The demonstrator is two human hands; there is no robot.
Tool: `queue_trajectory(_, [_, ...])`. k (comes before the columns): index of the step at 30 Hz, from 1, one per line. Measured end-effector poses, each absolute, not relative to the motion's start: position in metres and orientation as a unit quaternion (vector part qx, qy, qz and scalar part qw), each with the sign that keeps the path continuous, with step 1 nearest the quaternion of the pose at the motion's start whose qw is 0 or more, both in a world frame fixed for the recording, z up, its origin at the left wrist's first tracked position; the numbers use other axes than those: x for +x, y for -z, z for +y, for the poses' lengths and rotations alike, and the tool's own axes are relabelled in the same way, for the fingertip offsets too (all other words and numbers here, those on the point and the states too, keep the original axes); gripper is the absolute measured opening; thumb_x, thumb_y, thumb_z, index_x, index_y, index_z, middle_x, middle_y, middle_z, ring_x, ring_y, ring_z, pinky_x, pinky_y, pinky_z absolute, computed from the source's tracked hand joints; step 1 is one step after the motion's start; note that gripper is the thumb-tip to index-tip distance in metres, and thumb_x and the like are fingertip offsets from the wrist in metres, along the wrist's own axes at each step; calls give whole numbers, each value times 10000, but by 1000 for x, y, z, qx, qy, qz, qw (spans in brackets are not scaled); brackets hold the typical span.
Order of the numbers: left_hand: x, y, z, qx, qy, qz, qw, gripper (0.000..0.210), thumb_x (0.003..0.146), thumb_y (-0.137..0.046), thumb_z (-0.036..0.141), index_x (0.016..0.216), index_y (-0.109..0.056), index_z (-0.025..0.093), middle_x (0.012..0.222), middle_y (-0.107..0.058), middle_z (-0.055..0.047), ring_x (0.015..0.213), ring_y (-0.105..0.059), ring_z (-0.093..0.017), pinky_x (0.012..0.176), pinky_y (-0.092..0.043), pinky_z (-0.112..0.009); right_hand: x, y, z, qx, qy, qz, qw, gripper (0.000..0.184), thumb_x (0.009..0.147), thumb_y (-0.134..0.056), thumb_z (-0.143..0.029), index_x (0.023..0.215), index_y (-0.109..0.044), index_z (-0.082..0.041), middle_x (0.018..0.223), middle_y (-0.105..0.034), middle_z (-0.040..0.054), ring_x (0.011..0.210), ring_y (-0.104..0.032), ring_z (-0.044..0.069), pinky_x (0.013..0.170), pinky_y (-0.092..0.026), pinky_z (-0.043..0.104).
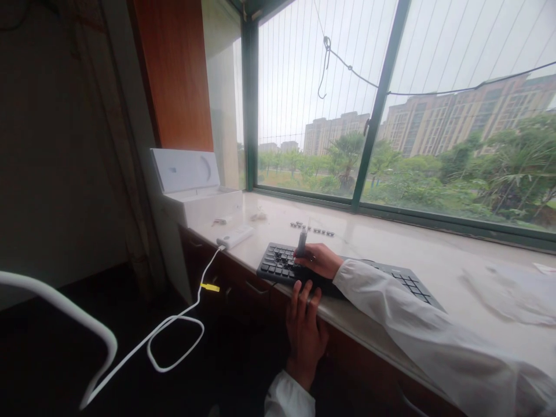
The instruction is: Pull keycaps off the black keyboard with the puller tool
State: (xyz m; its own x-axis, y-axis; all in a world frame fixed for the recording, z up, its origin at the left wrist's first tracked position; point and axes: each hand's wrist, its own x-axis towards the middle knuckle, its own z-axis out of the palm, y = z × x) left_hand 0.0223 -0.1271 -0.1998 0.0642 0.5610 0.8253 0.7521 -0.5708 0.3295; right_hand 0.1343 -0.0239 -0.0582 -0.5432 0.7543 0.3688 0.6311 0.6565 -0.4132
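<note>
By a window [313, 116], on a pale surface [382, 234], a black kbd [271, 262] is lying w/ some keys missing; small dark pieces [324, 232], prob. keycaps, are sitting on its far side. Right hand [320, 259] is gripping a grey pen-like tool [302, 240] upright over the keys; left hand [305, 333] is resting half-open, holding nothing visible, at the near edge. Step seems to be working the key gaps; next move's prob. needing a steady tool. No legible brand/text is showing.
</note>
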Motion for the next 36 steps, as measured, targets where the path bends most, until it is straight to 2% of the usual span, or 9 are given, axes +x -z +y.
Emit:
queue_trajectory(5, [21,201,-126,-725,517,-445,93,598,765,-469,38,1334,-505,218,1440,-475,-45,1419,-282,-252,1100,-384,-439,135,52,-26,-376,-118,-875,281,279,839,-611,-421,921,-714,-176,884,-683,62,689,-567,143,651,-459,265])
queue_trajectory(18, [24,197,-126,-720,530,-440,83,583,735,-485,39,1299,-510,184,1418,-492,-69,1417,-286,-259,1116,-374,-447,132,60,-24,-414,-97,-870,250,273,870,-557,-386,962,-691,-167,732,-641,19,640,-544,130,643,-427,251])
queue_trajectory(36, [24,199,-126,-720,540,-430,72,482,819,-461,87,1291,-498,176,1393,-506,-93,1419,-277,-259,1121,-355,-462,136,67,-26,-365,-75,-889,266,242,911,-506,-366,966,-650,-179,870,-676,61,722,-580,156,716,-453,273])
